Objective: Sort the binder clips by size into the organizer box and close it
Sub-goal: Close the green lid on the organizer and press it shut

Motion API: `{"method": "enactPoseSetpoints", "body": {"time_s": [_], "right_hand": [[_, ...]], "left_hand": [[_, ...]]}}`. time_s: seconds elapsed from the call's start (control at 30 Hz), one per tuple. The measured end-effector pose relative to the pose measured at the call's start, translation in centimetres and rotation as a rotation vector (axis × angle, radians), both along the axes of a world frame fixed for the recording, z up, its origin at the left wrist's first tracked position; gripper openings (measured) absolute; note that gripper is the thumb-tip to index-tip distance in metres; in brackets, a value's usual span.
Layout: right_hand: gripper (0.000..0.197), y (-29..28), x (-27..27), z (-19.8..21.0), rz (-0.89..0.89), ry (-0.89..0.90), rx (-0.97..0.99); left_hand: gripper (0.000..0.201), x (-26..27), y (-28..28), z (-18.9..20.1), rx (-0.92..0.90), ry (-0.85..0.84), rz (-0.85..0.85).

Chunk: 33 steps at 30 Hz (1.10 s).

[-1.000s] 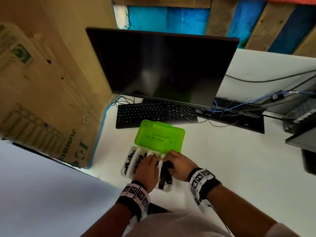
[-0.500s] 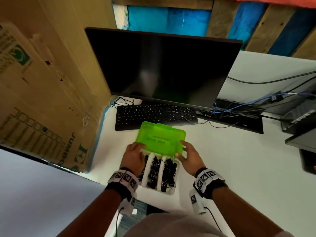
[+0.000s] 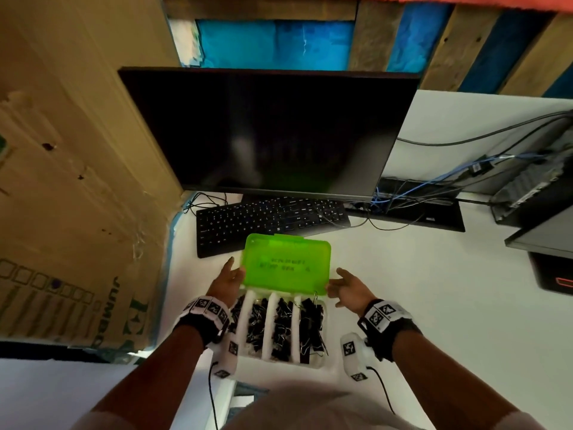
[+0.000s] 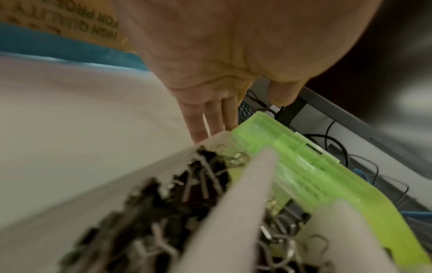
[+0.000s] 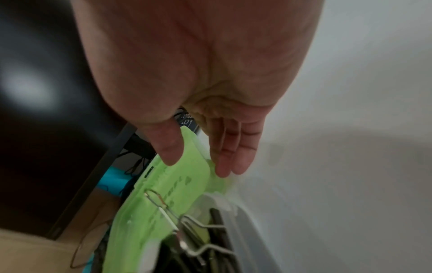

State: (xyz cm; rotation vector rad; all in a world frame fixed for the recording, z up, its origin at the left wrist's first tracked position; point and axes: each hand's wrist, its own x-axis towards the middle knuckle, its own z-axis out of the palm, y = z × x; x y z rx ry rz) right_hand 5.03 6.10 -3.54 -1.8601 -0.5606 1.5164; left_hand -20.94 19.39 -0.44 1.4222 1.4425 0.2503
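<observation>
A white organizer box [image 3: 310,364] lies on the white table just in front of me, its compartments full of black binder clips [image 3: 282,327]. Its translucent green lid [image 3: 286,265] stands raised at the far side. My left hand [image 3: 228,279] is at the lid's left edge with fingers [image 4: 210,120] straight beside the lid [image 4: 304,166], above the clips [image 4: 187,194]. My right hand [image 3: 345,287] is at the lid's right edge. There the thumb [image 5: 168,147] lies on the lid [image 5: 182,184] and straight fingers [image 5: 231,153] reach behind it. A large clip's wire handle [image 5: 205,227] sticks up by the rim.
A black keyboard [image 3: 266,218] lies just beyond the lid, under a dark monitor [image 3: 266,135]. A big cardboard box [image 3: 77,181] walls off the left. Cables [image 3: 418,193] and black devices sit at the back right. Bare white table [image 3: 434,305] spreads to the right.
Both hands have left the clips in the compartments and moved up and apart to the two side edges of the green lid. The box has stayed put.
</observation>
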Motion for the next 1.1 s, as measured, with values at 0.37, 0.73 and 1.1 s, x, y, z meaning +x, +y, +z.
{"method": "enactPoseSetpoints", "body": {"time_s": [0.37,0.73,1.1], "right_hand": [[0.061,-3.1,-1.6,3.0,0.05,-0.047,0.336],[0.056,-7.2,-5.0,1.4,0.347,-0.409,0.374],[0.081,-7.5,-5.9,4.1,0.186,-0.273,-0.138]], "left_hand": [[0.068,-2.3,-1.8,3.4,-0.015,-0.338,0.126],[0.047,-5.5,-7.9,-1.1,0.214,-0.094,-0.026],[0.042,-5.7,-9.8,-0.8,0.248,0.216,0.105]]}}
